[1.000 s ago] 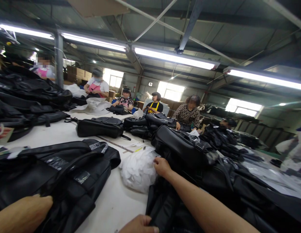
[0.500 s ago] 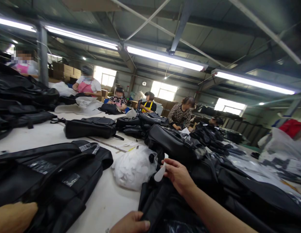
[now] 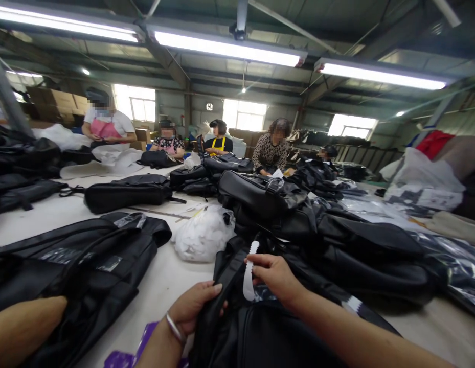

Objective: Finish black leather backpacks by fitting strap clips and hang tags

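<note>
White strip (image 3: 248, 284) stands near-vertical at lower centre, pinched by right hand (image 3: 277, 278), right of black strap (image 3: 230, 276) left hand (image 3: 193, 306) grips.

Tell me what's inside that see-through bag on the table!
Lots of white pieces show through the clear bag. Whatever lies deeper is covered by them, so I can't see it. A white strip is outside, in the right hand.
</note>
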The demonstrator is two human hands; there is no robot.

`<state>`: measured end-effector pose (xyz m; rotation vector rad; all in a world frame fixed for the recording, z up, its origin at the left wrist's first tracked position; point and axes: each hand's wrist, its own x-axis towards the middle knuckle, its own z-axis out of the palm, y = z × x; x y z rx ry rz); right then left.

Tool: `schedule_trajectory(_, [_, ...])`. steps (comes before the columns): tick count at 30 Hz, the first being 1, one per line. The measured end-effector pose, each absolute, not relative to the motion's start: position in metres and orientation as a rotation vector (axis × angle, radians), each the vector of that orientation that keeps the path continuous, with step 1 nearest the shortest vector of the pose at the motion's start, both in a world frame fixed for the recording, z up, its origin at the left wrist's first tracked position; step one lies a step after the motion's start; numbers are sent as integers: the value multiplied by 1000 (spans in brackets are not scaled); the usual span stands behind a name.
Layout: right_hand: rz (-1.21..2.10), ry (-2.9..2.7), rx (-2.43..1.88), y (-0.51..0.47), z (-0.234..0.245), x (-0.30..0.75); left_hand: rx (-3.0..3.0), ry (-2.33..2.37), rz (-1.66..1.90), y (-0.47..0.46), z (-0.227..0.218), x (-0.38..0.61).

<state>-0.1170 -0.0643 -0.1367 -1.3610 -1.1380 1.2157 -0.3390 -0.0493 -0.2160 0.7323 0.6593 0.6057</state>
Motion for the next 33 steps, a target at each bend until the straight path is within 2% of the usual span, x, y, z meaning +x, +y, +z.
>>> schedule_trajectory(8, [1245,-1079,-1178,-92,-135,-117,736,606,596,-55,-180,-322])
schedule_trajectory(13, [1347,-1085,-968,-104,-138,-112,741,647,588,-59,-174,-313])
schedule_trajectory(22, [1476,-1243,-849,-126,-145,-83,732,762,602,-71,-161,-297])
schedule_trajectory(29, [852,-1785,-1359,-149,-137,-60,784,821,584,-78,-148,-290])
schedule_trajectory(33, [538,-1902,-1380,-146,-106,-50,839,838,534,-79,-136,-289])
